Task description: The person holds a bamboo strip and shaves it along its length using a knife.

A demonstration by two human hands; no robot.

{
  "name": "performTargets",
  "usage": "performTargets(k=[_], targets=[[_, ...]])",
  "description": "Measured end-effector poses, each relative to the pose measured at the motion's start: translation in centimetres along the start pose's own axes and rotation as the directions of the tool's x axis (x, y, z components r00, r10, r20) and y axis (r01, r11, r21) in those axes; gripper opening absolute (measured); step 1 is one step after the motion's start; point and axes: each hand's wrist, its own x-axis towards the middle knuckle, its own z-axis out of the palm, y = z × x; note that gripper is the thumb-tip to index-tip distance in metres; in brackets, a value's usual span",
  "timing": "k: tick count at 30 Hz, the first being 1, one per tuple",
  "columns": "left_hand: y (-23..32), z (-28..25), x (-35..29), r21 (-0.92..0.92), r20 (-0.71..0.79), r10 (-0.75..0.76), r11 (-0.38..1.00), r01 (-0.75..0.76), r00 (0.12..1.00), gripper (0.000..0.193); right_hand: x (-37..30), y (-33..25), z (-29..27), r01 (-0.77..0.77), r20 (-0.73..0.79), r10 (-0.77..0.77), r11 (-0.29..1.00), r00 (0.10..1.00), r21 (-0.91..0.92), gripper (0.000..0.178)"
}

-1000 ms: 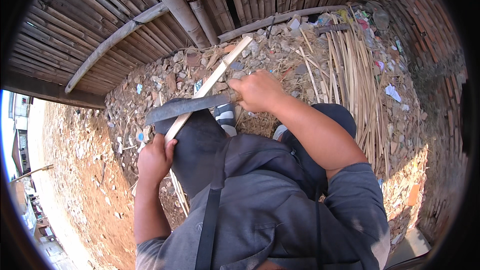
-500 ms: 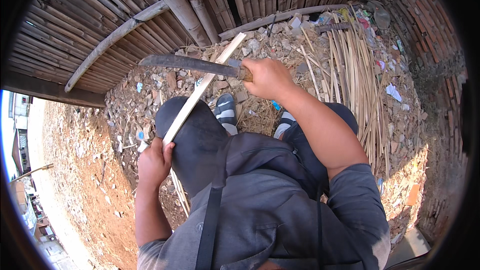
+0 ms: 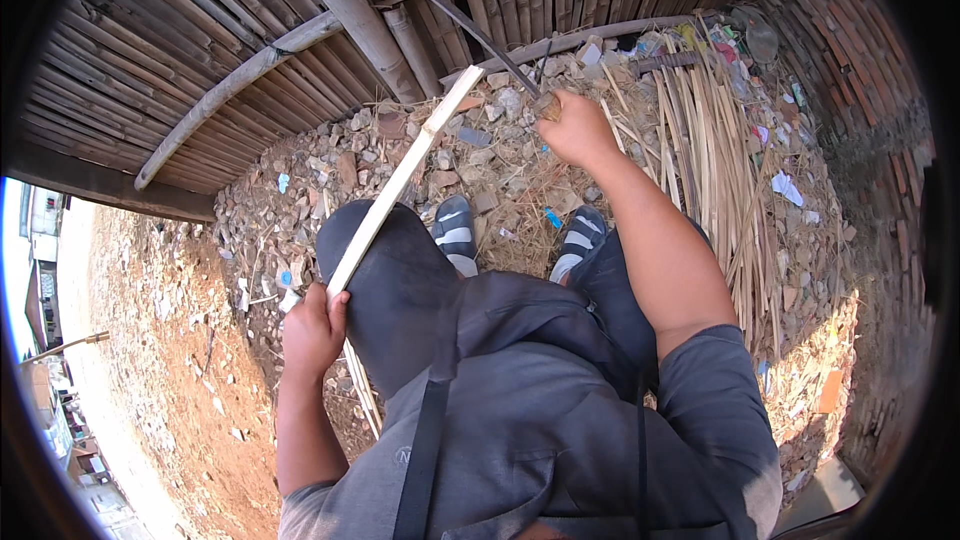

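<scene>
My left hand is closed around the lower end of a pale bamboo strip. The strip slants up and to the right across my left thigh, its far end free in the air. In my right hand is the wooden handle of a machete. The blade points up and to the left toward the bamboo wall, seen nearly edge-on. It stands apart from the strip, to the right of the strip's far end. Part of the strip's near end is hidden by my left fingers.
A pile of long split bamboo strips lies on the right beside my leg. Stones and litter cover the ground around my sandalled feet. A bamboo wall stands ahead and left, a brick wall at right.
My right hand has moved the machete up and right, away from the strip, and the blade has swung from level across the strip to pointing upward. My left hand keeps hold of the strip.
</scene>
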Motion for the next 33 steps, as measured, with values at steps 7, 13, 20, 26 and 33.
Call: performTargets(k=[7,13,20,26,33], targets=[[0.8,-2.7,0.7,-0.247,0.229,0.005,0.968,0.053,0.973,0.035,-4.1,-5.0,1.3,0.327,0.144,-0.325,0.945,0.935,0.007,0.044],[-1.7,-0.6,-0.2,-0.564,0.273,0.048,0.817,0.119,0.961,0.029,-3.5,-4.7,1.5,0.422,0.405,-0.358,0.903,0.841,-0.077,0.049],[1.2,-3.2,-0.4,-0.072,0.290,-0.120,0.987,0.146,0.949,0.033,-2.7,-2.3,1.4,0.322,0.170,-0.320,0.947,0.932,0.017,0.043],[2.6,-1.6,-0.8,-0.058,0.124,-0.130,0.989,0.138,0.984,0.036,-5.1,-5.7,1.9,0.583,0.336,-0.565,0.811,0.754,0.055,0.031],[1.7,-0.5,0.1,-0.100,0.110,-0.073,0.991,0.084,0.991,0.037,-4.0,-4.2,3.5,0.559,0.388,-0.525,0.829,0.757,0.030,0.031]])
